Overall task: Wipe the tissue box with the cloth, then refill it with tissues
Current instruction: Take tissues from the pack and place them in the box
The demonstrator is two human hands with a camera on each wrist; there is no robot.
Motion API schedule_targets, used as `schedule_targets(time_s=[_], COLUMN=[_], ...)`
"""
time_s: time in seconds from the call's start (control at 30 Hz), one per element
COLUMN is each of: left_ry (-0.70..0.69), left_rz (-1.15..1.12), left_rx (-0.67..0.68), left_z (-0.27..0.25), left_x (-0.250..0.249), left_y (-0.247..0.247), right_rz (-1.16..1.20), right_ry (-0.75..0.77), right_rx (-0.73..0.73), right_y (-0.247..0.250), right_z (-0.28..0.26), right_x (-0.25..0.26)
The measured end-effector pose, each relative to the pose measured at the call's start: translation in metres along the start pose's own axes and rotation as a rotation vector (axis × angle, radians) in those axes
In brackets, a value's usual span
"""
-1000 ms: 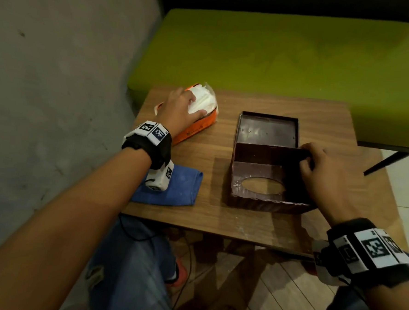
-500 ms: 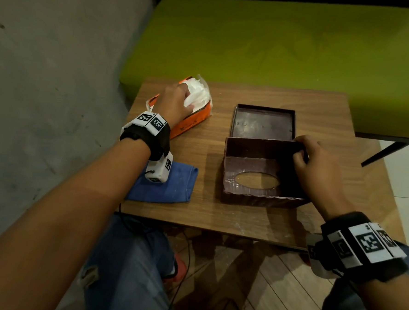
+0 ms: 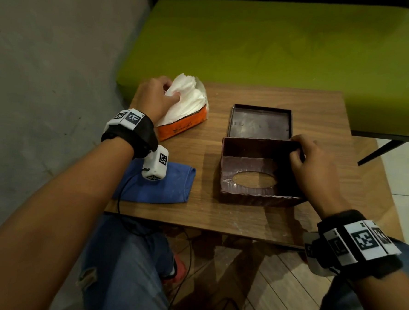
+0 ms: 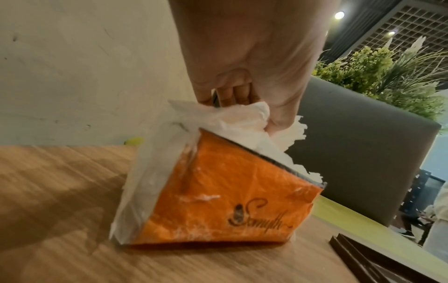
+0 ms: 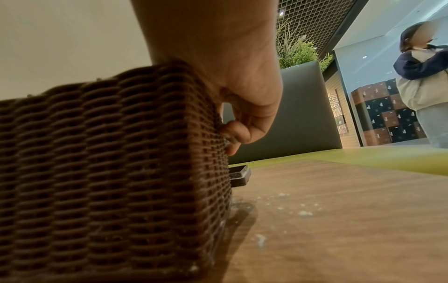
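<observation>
A dark brown woven tissue box [image 3: 257,172] lies upside down and open on the wooden table [image 3: 242,217], its oval slot facing down. My right hand [image 3: 311,161] grips its far right rim, fingers [image 5: 238,132] curled over the wicker wall [image 5: 109,172]. The box's flat base panel [image 3: 260,123] lies just behind it. At the far left, my left hand [image 3: 159,97] pinches a bunch of white tissues [image 3: 189,96] rising out of the orange tissue pack [image 3: 181,127]. The wrist view shows the pack [image 4: 218,201] tilted up on one edge. A blue cloth [image 3: 158,185] lies folded near the front left.
A green upholstered bench [image 3: 277,46] runs behind the table and a grey wall [image 3: 47,85] stands at left. White crumbs [image 5: 303,212] dot the table right of the box. A person [image 5: 426,82] stands far off at right. My knees sit under the table's front edge.
My left hand has closed on the tissues and lifted them, tilting the orange pack upward. The right hand stays gripping the box rim.
</observation>
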State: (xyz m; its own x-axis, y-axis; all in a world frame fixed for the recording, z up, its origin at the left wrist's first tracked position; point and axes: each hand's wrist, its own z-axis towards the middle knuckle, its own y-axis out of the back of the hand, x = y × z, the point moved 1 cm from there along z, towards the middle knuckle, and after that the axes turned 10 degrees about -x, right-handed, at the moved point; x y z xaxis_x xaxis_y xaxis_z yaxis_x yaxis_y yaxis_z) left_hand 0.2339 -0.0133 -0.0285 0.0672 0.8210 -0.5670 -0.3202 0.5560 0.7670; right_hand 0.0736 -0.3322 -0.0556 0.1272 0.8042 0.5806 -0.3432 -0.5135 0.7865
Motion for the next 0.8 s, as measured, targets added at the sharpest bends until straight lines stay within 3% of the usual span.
schedule_targets(time_s=[0.1, 0.2, 0.27, 0.33, 0.4, 0.5, 0.53, 0.6, 0.73, 0.8], left_ry=[0.021, 0.095, 0.18, 0.292, 0.439, 0.627, 0.666, 0.729, 0.776, 0.78], left_rz=[-0.036, -0.154, -0.302, -0.577, -0.988, -1.366, -1.374, -1.352, -1.318, -1.344], left_rx=[-0.067, -0.217, -0.328, -0.355, -0.233, 0.181, 0.291, 0.387, 0.468, 0.482], left_z=[0.0, 0.002, 0.003, 0.002, -0.007, -0.036, -0.049, -0.076, -0.129, -0.147], left_x=[-0.004, -0.006, -0.01, -0.017, -0.03, -0.049, -0.057, -0.071, -0.104, -0.114], left_y=[0.007, 0.023, 0.04, 0.055, 0.064, 0.063, 0.06, 0.052, 0.038, 0.032], right_rz=[-0.001, -0.013, -0.036, -0.054, -0.088, -0.061, 0.026, 0.262, 0.839, 1.102], right_ry=[-0.007, -0.003, 0.005, 0.0, 0.001, 0.043, 0.065, 0.051, -0.284, -0.374], right_rx=[0.0, -0.005, -0.005, 0.01, 0.03, -0.016, -0.035, -0.022, 0.383, 0.503], right_y=[0.0, -0.001, 0.0, 0.001, 0.006, 0.019, 0.024, 0.031, 0.034, 0.033], right_z=[0.0, 0.0, -0.001, -0.001, -0.001, -0.004, -0.006, -0.011, -0.024, -0.032], right_x=[0.0, -0.001, -0.001, 0.0, 0.005, 0.024, 0.035, 0.059, 0.095, 0.098])
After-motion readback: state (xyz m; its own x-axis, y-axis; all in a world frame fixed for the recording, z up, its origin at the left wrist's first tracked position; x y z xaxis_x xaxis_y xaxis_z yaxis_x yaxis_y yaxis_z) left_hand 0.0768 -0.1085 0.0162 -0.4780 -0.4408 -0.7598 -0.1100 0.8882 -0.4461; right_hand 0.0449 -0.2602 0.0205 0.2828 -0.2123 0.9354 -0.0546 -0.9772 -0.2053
